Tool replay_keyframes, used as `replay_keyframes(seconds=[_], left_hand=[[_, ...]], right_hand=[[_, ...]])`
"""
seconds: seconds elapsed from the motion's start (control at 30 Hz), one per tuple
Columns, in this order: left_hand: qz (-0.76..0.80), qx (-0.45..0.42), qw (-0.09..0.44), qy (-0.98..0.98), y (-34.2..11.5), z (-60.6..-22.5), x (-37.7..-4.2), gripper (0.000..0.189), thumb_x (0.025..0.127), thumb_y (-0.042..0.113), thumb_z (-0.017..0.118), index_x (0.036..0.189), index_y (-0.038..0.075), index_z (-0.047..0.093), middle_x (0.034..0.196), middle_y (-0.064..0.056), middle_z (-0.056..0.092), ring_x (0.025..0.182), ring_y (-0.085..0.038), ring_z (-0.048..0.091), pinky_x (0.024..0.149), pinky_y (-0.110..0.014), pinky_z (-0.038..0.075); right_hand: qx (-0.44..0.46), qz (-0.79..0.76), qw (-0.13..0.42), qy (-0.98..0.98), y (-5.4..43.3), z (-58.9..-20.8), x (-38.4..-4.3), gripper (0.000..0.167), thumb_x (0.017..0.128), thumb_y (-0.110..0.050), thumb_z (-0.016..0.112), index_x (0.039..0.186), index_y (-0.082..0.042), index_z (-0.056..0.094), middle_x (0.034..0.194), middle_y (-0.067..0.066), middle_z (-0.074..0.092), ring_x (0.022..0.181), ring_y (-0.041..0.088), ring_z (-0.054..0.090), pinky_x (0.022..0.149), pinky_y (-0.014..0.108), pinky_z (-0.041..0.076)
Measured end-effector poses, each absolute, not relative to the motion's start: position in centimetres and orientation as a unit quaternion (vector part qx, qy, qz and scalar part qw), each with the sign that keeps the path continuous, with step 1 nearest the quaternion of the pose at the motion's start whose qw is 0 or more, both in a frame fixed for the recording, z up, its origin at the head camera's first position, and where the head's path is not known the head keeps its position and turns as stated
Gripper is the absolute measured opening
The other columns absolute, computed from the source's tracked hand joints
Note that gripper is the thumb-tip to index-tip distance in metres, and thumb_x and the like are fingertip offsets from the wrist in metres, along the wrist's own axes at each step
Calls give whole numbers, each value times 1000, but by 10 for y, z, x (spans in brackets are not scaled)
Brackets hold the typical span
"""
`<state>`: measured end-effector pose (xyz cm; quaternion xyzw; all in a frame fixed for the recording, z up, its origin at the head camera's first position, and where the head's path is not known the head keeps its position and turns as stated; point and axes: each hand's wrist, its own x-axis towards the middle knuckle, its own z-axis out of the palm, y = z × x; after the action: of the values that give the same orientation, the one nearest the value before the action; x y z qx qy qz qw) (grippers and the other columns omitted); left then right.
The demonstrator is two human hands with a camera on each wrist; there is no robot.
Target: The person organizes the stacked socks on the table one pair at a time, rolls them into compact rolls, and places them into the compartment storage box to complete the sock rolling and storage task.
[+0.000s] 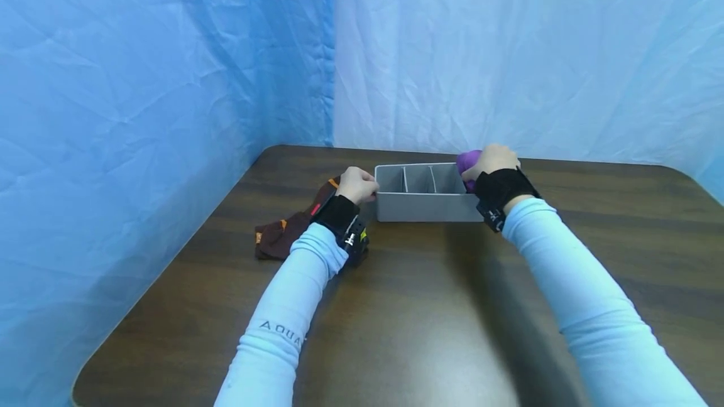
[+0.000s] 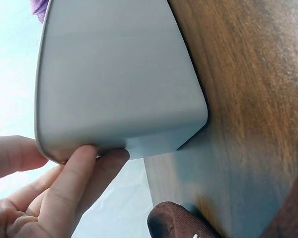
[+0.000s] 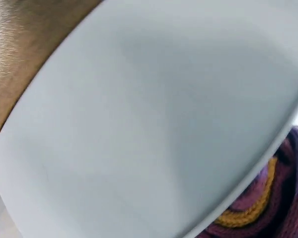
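Note:
A grey box (image 1: 428, 208) with three visible compartments stands toward the far side of the table. My left hand (image 1: 357, 186) pinches its left end; in the left wrist view the thumb and fingers (image 2: 74, 178) meet at the corner of the rim. At the box's right end, my right hand (image 1: 493, 159) grips a purple rolled-up sock (image 1: 468, 160) over the rightmost part of the rim. The right wrist view shows the knit roll (image 3: 295, 183) with a mustard stripe just past the rim; the right fingers are outside that view.
Dark brown socks (image 1: 279, 238) with orange and red marks lie on the wooden table (image 1: 396, 306), left of the box and partly behind my left wrist. Blue sheeting (image 1: 170, 80) hangs along the left and far sides, close to the table edge.

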<state>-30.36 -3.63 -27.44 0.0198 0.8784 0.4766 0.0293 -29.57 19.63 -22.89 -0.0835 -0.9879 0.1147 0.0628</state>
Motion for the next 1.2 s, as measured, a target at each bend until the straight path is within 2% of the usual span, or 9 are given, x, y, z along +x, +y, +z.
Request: replay_keyframes(seconds=[0.23, 0.57, 0.63, 0.73, 0.8, 0.87, 0.97, 1.07, 1.2], left_hand=[[476, 15, 31, 879, -33, -281, -305, 19, 81, 4, 48, 87, -5, 63, 104, -13, 59, 86, -21, 62, 72, -25, 49], [479, 4, 41, 877, -33, -285, -316, 20, 80, 3, 49, 92, -6, 63, 110, -14, 56, 87, -23, 61, 71, -27, 49], [476, 9, 40, 879, -34, -286, -315, 18, 80, 3, 49, 86, -5, 64, 108, -14, 58, 86, -22, 62, 70, -26, 49], [469, 14, 33, 883, -35, -285, -313, 16, 80, 4, 49, 70, -2, 60, 99, -13, 61, 82, -21, 63, 64, -22, 47], [463, 18, 26, 886, -36, -284, -311, 17, 80, 4, 49, 64, 1, 56, 94, -13, 62, 79, -20, 63, 61, -20, 46], [463, 18, 26, 886, -35, -282, -312, 16, 80, 5, 49, 66, 0, 56, 95, -13, 62, 80, -21, 63, 63, -21, 46], [467, 18, 31, 884, -35, -281, -312, 14, 80, 4, 49, 75, -3, 60, 99, -13, 61, 82, -22, 63, 67, -24, 48], [468, 19, 38, 882, -35, -282, -314, 14, 80, 4, 49, 77, -4, 60, 99, -14, 60, 83, -22, 63, 67, -23, 48], [471, 20, 44, 881, -33, -283, -317, 15, 80, 5, 50, 79, -4, 62, 101, -14, 60, 83, -22, 63, 67, -24, 49]], right_hand=[[-56, 134, 88, -985, 204, -246, -294, 52, 69, -32, 62, 97, 11, 51, 93, 29, 55, 82, 41, 54, 69, 49, 45], [14, 105, 139, -985, 207, -260, -298, 55, 71, -44, 57, 81, 10, 53, 77, 24, 55, 66, 34, 54, 56, 43, 45], [5, 115, 117, -986, 206, -258, -295, 65, 72, -56, 51, 80, 8, 52, 75, 22, 54, 63, 31, 52, 52, 39, 43], [-9, 149, 46, -988, 205, -250, -291, 88, 73, -71, 29, 97, 11, 46, 89, 25, 49, 73, 33, 51, 60, 39, 43], [-11, 171, -3, -985, 206, -242, -290, 95, 77, -69, 12, 114, 14, 38, 109, 30, 44, 92, 40, 48, 76, 44, 42], [-2, 184, -51, -982, 210, -234, -292, 88, 82, -60, 5, 126, 13, 24, 124, 32, 32, 108, 43, 38, 90, 48, 33], [22, 189, -83, -978, 218, -227, -296, 72, 88, -46, 8, 127, 11, 27, 124, 30, 35, 110, 39, 39, 91, 44, 34], [36, 196, -86, -976, 225, -225, -297, 63, 89, -43, 24, 119, 10, 39, 103, 25, 51, 89, 30, 49, 73, 33, 42], [20, 201, -40, -978, 227, -230, -295, 62, 81, -48, 47, 107, 8, 51, 84, 18, 58, 71, 22, 51, 56, 25, 40]])
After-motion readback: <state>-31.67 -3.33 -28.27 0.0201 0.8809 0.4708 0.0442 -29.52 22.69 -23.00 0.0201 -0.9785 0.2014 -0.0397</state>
